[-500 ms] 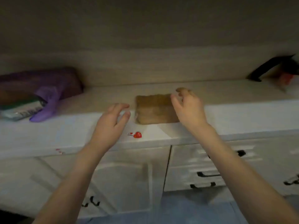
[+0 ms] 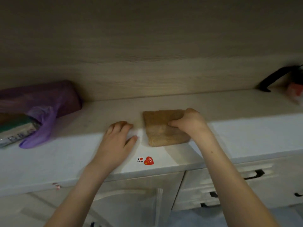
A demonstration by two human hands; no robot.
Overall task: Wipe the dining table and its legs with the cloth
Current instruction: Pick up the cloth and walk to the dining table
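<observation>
Loosely curled and holding nothing, my left hand (image 2: 119, 138) rests on the white cabinet top (image 2: 65, 154), its fingertips just beside the left edge of the tan folded square of terry cloth (image 2: 157, 123) but not on it. Further right, my right hand (image 2: 190, 125) has hold of that cloth: the thumb lies across its top and the fingers curl over its far right edge. That is a pinch on the right side only. The cloth lies flat on the cabinet top, a little back from the front lip. No dining table shows anywhere in view, so I judge the wiping has not begun and this is the pick-up.

As for what could go wrong, at the far left a purple rubber glove (image 2: 41, 128) trails out from a purple plastic bag (image 2: 49, 97). Both are well apart from my left hand, but a careless sweep that way could drag the glove off the edge. The red heart-shaped sticker (image 2: 148, 161) on the front of the top, near the cloth, is flat and should not snag anything.

The bigger risk is the cloth itself. If I lift it by one side, I expect the folds to fall open and the loose half to hang or slip from my thumb, unless my left hand comes in under the other edge. A black curved handle (image 2: 275, 76) at the far right stands well clear of my reach.
</observation>
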